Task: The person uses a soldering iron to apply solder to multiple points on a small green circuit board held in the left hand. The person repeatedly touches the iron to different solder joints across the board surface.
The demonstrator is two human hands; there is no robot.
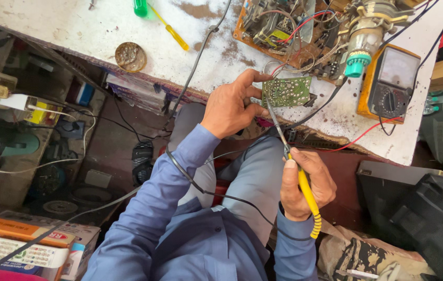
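My left hand (232,106) grips a small green circuit board (286,91) at the edge of the worn white workbench (102,26), solder side up. My right hand (305,184) is closed on a soldering iron with a yellow handle (307,195). Its thin metal tip (276,125) reaches up to the lower left edge of the board. The iron's black cord (200,190) runs across my lap.
On the bench lie a larger brown circuit board with wires (284,26), a yellow analogue multimeter (390,83), a green-and-yellow screwdriver (164,21) and a round metal tin (130,56). Cardboard boxes (29,244) sit lower left, a black casing (424,213) lower right.
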